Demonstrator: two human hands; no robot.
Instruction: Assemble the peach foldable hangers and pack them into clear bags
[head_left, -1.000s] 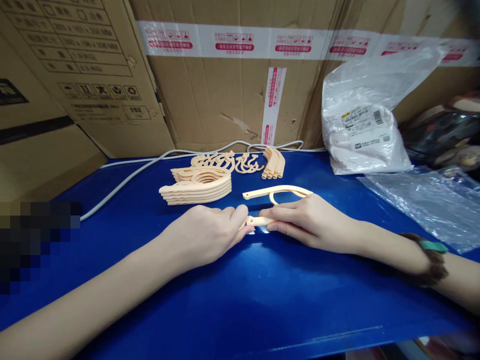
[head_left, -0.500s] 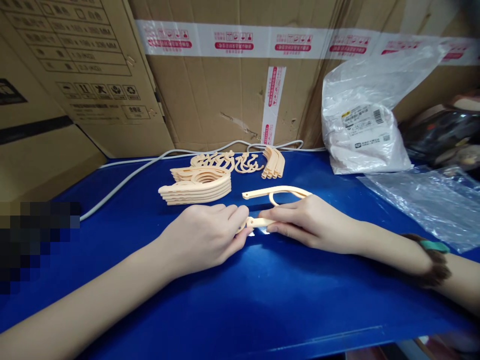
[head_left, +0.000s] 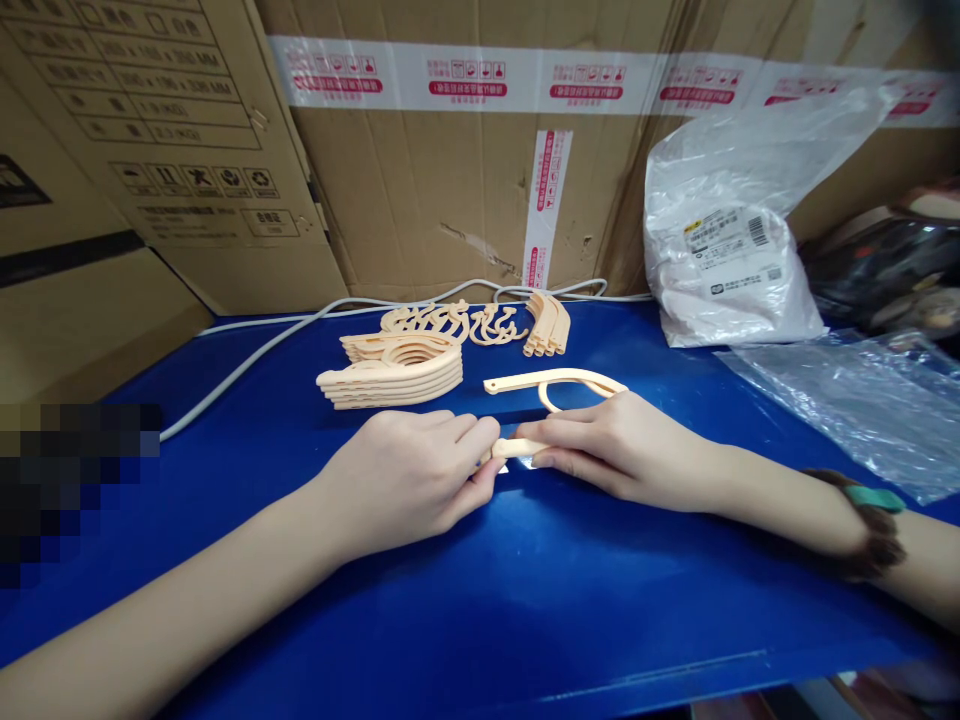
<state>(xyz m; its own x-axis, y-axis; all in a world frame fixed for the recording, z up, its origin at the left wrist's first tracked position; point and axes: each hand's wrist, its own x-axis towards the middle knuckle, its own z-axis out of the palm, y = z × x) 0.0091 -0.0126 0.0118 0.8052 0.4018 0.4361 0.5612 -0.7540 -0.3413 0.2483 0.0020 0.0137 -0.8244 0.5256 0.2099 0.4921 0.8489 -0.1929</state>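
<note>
My left hand (head_left: pixel 427 470) is closed in a pinch on a small beige plastic piece (head_left: pixel 486 460), mostly hidden by the fingers. Between the thumb and fingers of my right hand (head_left: pixel 615 445) is a beige hanger arm (head_left: pixel 521 448), its end meeting the piece at my left fingertips. Just beyond, a curved hanger part (head_left: pixel 525 381) with a loop below it reaches behind my right hand; whether that hand touches it I cannot tell. A stack of beige hanger arms (head_left: pixel 397 382) lies past my left hand.
Behind the stack lie several beige hooks (head_left: pixel 427 320) and short curved pieces (head_left: pixel 547 325). A white cable (head_left: pixel 247 375) runs along the back of the blue table (head_left: pixel 480 620). Cardboard boxes (head_left: pixel 420 190) stand behind; a white plastic bag (head_left: pixel 727 270) and clear film (head_left: pixel 862 400) lie right.
The hanger arm's end has turned slightly and moved closer against my left fingertips, covering more of the small piece. Both hands stay almost in place.
</note>
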